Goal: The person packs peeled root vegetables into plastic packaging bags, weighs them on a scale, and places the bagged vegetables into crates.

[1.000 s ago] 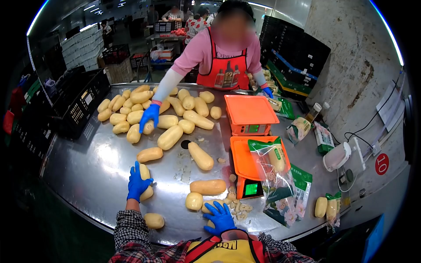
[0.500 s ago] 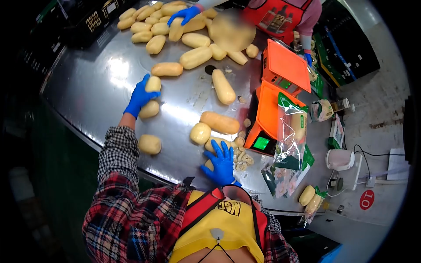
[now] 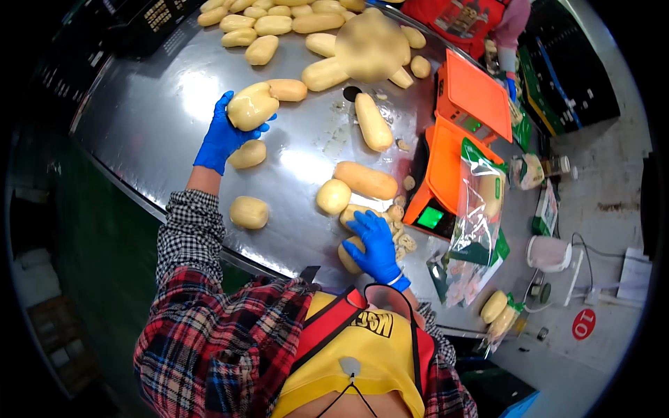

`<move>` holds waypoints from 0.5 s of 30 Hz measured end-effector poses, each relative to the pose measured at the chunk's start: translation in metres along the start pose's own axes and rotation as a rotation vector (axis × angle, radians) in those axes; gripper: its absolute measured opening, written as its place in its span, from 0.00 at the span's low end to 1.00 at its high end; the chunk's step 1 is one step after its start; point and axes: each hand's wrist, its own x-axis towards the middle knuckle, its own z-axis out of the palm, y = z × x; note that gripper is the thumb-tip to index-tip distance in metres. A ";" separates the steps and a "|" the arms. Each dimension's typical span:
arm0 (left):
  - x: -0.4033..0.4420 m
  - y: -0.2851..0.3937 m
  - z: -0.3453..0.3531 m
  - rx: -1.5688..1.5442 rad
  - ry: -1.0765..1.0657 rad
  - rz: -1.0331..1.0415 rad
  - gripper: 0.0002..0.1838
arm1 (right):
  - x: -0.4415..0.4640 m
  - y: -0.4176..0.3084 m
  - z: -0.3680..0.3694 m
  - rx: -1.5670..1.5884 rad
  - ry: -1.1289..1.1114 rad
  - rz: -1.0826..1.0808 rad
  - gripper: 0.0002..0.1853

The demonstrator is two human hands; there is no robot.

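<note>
Wearing a blue glove, my left hand (image 3: 224,136) grips a thick, pale, peeled lotus root piece (image 3: 252,106), raised toward the camera. A shorter lotus root piece (image 3: 249,155) lies just below that hand, and another (image 3: 249,212) sits nearer the table edge. My right hand (image 3: 377,245), also gloved, rests with fingers apart over a lotus root piece (image 3: 350,255) and touches or nearly touches another (image 3: 359,216). Beside it are a round-ended piece (image 3: 333,197), a longer browner lotus root (image 3: 366,180) and several cut slices (image 3: 404,242).
Two orange scales (image 3: 446,167) stand to the right, the nearer bearing a clear and green bag (image 3: 479,209). More lotus roots (image 3: 273,26) are heaped at the far side of the metal table (image 3: 160,125). A person in a red apron (image 3: 453,21) stands opposite. Black crates (image 3: 136,24) sit far left.
My left hand has lifted the lotus root piece off the table. My right hand's fingers have drawn in slightly. The other person's hand is gone from the heap, and the view has shifted.
</note>
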 end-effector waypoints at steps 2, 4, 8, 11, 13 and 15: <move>-0.003 -0.010 0.008 -0.028 -0.121 -0.074 0.36 | 0.009 -0.003 -0.010 0.128 0.104 -0.042 0.23; 0.004 -0.032 0.015 0.099 0.006 -0.029 0.36 | 0.015 -0.004 -0.018 0.182 0.200 -0.026 0.22; -0.002 -0.073 0.028 0.545 -0.002 -0.076 0.30 | 0.011 -0.004 -0.006 0.284 0.270 -0.003 0.21; -0.011 -0.108 0.048 0.705 -0.007 -0.049 0.30 | 0.004 -0.007 0.000 0.267 0.254 -0.015 0.21; -0.019 -0.125 0.057 0.854 0.037 0.043 0.29 | -0.004 -0.011 0.004 0.277 0.214 0.010 0.21; -0.024 -0.137 0.063 0.897 0.091 0.079 0.28 | -0.014 -0.011 0.007 0.269 0.233 0.028 0.21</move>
